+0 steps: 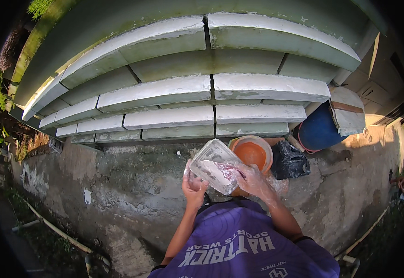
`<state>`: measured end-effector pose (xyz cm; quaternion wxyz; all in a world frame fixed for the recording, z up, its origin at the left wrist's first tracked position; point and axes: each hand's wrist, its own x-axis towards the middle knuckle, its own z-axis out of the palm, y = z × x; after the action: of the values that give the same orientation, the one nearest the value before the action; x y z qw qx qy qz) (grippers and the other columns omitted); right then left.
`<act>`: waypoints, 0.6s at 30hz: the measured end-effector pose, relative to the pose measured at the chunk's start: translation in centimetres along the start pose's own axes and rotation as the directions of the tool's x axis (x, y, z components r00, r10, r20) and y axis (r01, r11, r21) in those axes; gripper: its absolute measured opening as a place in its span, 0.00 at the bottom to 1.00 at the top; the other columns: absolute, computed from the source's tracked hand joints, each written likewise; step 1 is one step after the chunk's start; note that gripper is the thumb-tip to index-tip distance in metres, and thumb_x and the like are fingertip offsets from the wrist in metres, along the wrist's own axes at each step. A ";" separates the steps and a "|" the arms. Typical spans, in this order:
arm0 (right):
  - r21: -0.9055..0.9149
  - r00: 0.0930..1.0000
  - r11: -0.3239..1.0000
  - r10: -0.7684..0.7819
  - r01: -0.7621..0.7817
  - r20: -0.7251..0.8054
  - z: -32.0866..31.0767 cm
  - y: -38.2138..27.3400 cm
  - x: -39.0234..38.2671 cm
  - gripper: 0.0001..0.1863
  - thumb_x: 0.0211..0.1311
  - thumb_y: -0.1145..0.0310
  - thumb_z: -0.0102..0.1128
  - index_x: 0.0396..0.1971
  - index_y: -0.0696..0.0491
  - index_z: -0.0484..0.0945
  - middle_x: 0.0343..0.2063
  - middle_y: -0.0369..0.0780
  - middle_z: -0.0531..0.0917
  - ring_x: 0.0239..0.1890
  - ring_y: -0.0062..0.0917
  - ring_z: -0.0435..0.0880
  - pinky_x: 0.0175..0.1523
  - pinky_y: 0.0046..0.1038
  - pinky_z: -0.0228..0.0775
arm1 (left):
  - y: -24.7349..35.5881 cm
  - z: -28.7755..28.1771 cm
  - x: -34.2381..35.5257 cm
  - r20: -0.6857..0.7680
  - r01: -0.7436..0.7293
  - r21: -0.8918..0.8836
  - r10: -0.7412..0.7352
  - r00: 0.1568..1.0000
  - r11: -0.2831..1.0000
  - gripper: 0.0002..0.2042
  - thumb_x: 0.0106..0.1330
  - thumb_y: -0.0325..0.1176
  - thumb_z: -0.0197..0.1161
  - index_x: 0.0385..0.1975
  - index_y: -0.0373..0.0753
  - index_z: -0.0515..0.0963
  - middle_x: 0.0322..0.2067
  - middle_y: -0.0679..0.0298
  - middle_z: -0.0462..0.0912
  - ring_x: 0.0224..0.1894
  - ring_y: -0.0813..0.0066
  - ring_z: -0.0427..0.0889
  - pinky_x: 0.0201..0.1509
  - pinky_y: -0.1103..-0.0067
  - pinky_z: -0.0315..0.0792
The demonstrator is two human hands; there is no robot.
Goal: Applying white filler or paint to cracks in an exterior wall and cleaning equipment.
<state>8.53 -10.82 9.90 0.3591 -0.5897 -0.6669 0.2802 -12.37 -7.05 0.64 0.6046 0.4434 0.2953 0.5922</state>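
My left hand (193, 186) is closed on the near-left side of a clear, boxy plastic container (214, 149), tilted in front of my chest. Thick white paste (211, 167) coats part of its inside. My right hand (254, 180) reaches over the container's right side, fingers closed on a small crumpled pinkish-purple piece (230, 172) smeared with white. Whether that is cloth or sponge, I cannot tell. White residue covers both hands. Just beyond the right hand stands a round tub (252, 153) with an orange inside and a pale, crusted rim.
Ahead rise several stepped greenish ledges (257, 87) with white-coated tops. Right of the tub sit a black plastic bag (290, 160) and a blue barrel (320, 127) with a board (348, 110) on it. Underfoot is rough concrete (132, 185); pipes (56, 227) edge it at lower left.
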 end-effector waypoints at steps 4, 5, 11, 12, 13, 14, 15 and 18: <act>0.015 0.997 0.997 -0.073 0.073 -0.031 0.6 -1.2 -0.3 0.16 0.57 0.76 0.54 0.46 0.58 0.76 0.35 0.52 0.82 0.37 0.50 0.81 0.42 0.43 0.73 | 1.0 0.7 -0.1 0.001 0.003 -0.018 -0.003 1.000 1.000 0.42 0.56 0.21 0.68 0.68 0.30 0.48 0.66 0.47 0.58 0.65 0.57 0.64 0.63 0.67 0.67; 0.040 0.994 0.993 -0.107 0.107 0.002 0.6 -1.4 -0.1 0.17 0.56 0.76 0.53 0.47 0.57 0.76 0.36 0.52 0.82 0.38 0.50 0.81 0.43 0.42 0.73 | 1.4 0.9 0.0 0.030 0.001 -0.037 0.000 1.000 0.999 0.42 0.56 0.21 0.67 0.69 0.30 0.48 0.65 0.47 0.60 0.64 0.57 0.67 0.63 0.67 0.67; 0.075 0.990 0.990 -0.124 0.119 0.069 1.3 -1.4 0.0 0.20 0.56 0.78 0.50 0.51 0.54 0.76 0.36 0.52 0.82 0.40 0.50 0.80 0.46 0.41 0.73 | 2.5 1.0 0.9 0.076 -0.074 -0.038 0.077 0.994 0.997 0.42 0.57 0.22 0.67 0.69 0.30 0.47 0.63 0.45 0.63 0.61 0.52 0.70 0.62 0.65 0.68; 0.068 0.990 0.992 -0.114 0.109 0.078 1.5 -1.2 0.0 0.21 0.56 0.78 0.50 0.51 0.54 0.76 0.37 0.52 0.82 0.40 0.50 0.80 0.47 0.41 0.73 | 2.6 1.1 1.1 0.084 -0.092 -0.040 0.095 0.992 0.995 0.42 0.57 0.22 0.67 0.69 0.30 0.47 0.63 0.45 0.63 0.61 0.51 0.70 0.62 0.64 0.69; 0.070 0.990 0.992 -0.115 0.109 0.077 1.6 -1.0 0.0 0.21 0.56 0.78 0.50 0.51 0.54 0.76 0.37 0.52 0.82 0.40 0.50 0.80 0.47 0.41 0.73 | 2.9 1.3 1.2 0.085 -0.092 -0.038 0.095 0.992 0.995 0.42 0.57 0.22 0.67 0.69 0.30 0.47 0.63 0.45 0.63 0.61 0.51 0.70 0.62 0.64 0.69; 0.117 0.991 0.986 -0.124 0.117 0.057 1.5 -0.7 0.1 0.21 0.56 0.78 0.49 0.51 0.54 0.76 0.36 0.52 0.82 0.39 0.50 0.80 0.46 0.40 0.73 | 3.2 1.5 1.3 0.099 -0.095 -0.043 0.099 0.990 0.995 0.42 0.57 0.22 0.67 0.69 0.30 0.47 0.63 0.45 0.62 0.61 0.50 0.69 0.62 0.63 0.69; 0.166 0.990 0.978 -0.133 0.125 0.037 1.5 -0.6 0.1 0.20 0.56 0.78 0.49 0.50 0.54 0.77 0.35 0.52 0.82 0.38 0.50 0.80 0.45 0.40 0.73 | 3.4 1.5 1.2 0.113 -0.098 -0.046 0.102 0.988 0.994 0.42 0.57 0.22 0.67 0.69 0.30 0.47 0.63 0.44 0.62 0.61 0.49 0.69 0.61 0.62 0.69; 0.125 0.991 0.991 -0.067 0.052 0.118 0.4 -0.5 0.4 0.20 0.56 0.79 0.48 0.49 0.54 0.77 0.33 0.53 0.81 0.36 0.49 0.80 0.42 0.39 0.73 | 3.4 0.5 1.4 0.187 -0.007 -0.039 0.014 0.982 0.999 0.42 0.57 0.22 0.67 0.69 0.29 0.47 0.63 0.45 0.61 0.61 0.49 0.69 0.61 0.62 0.70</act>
<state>7.88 -10.50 10.11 0.3611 -0.5284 -0.6864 0.3453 -13.28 -6.07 4.06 0.6348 0.4871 0.2235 0.5565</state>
